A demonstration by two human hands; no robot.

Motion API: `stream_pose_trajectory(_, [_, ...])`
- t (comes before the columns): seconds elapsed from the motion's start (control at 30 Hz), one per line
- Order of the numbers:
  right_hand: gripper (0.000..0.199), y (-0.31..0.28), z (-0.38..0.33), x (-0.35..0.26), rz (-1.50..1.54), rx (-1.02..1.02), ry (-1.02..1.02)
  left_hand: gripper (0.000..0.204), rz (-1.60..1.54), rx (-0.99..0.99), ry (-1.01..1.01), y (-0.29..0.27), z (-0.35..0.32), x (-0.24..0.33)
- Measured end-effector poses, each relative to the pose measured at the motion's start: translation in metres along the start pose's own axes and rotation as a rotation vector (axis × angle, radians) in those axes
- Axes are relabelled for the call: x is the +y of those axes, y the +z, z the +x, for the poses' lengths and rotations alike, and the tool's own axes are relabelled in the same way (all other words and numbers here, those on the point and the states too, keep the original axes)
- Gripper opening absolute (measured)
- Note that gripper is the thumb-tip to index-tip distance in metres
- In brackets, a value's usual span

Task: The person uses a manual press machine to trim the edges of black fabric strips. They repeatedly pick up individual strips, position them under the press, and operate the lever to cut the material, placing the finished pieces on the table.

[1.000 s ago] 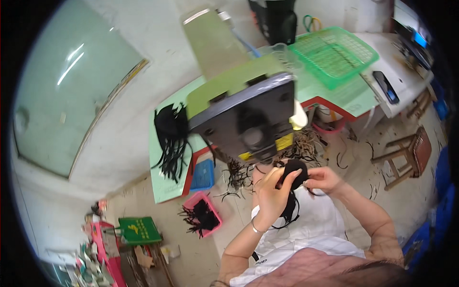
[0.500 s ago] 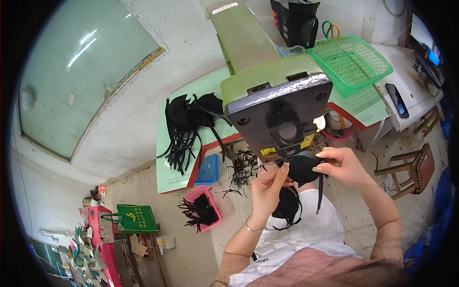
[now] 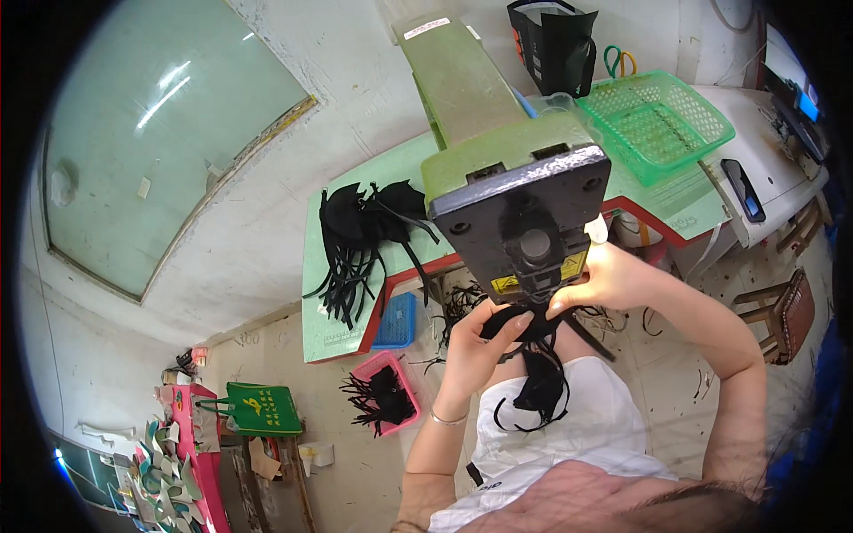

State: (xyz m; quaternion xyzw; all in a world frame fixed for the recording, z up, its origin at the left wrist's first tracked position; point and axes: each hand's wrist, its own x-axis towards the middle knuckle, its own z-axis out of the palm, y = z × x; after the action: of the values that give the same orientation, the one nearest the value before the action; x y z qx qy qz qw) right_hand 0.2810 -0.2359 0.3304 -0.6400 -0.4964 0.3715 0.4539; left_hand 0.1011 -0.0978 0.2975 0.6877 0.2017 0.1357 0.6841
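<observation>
Just under the black head of a green machine (image 3: 471,98), I hold a black bra (image 3: 540,326) between both hands. My left hand (image 3: 469,346) grips its left side, with the thumb on top of the cup. My right hand (image 3: 609,280) pinches its right side close to the machine's lower edge, thumb pointing inward. Part of the bra is hidden by the fingers and the machine head. Another black cup (image 3: 540,382) with thin straps hangs below, over my white clothing; I cannot tell whether it belongs to the same bra.
Black bras (image 3: 351,218) with dangling straps lie on the green tabletop (image 3: 324,342) at left. Below stand a pink basket (image 3: 413,395) of black pieces and a blue basket (image 3: 395,320). A green basket (image 3: 657,164), phone (image 3: 744,190) and wooden stool (image 3: 791,315) are at right.
Both hands have moved forward, bringing the bra up under the machine head. The cup was held up in full view before and is now partly covered. My view has shifted slightly.
</observation>
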Motion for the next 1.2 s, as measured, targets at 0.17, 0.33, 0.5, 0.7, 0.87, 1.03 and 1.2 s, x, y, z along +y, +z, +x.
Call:
stream_pose_trajectory(0.17, [0.029,-0.024,0.008,0.02,-0.062,-0.101,0.154,0.013,-0.051,0.07,0.197,0.0,0.001,-0.021])
stream_pose_trajectory(0.33, [0.035,-0.016,0.011,0.006,-0.114,-0.199,0.229,0.013,-0.067,0.094,0.111,-0.001,-0.003,-0.018])
stream_pose_trajectory(0.5, [0.037,-0.011,0.009,-0.002,-0.145,-0.167,0.208,0.017,-0.105,-0.084,0.083,-0.019,0.005,-0.02])
stream_pose_trajectory(0.7, [0.035,-0.013,0.005,0.007,-0.026,-0.093,0.132,0.018,-0.158,-0.053,0.067,-0.005,0.001,-0.023])
stream_pose_trajectory(0.87, [0.029,-0.011,-0.024,0.041,0.162,-0.076,0.343,0.013,-0.311,0.063,0.109,0.0,-0.01,-0.044])
stream_pose_trajectory(1.03, [0.027,0.042,-0.041,0.053,0.411,0.148,0.309,0.014,-0.667,0.133,0.168,0.019,-0.02,-0.085])
stream_pose_trajectory(1.2, [0.033,0.059,-0.028,0.045,0.19,0.383,-0.035,0.019,-0.879,0.197,0.091,0.039,-0.031,-0.094])
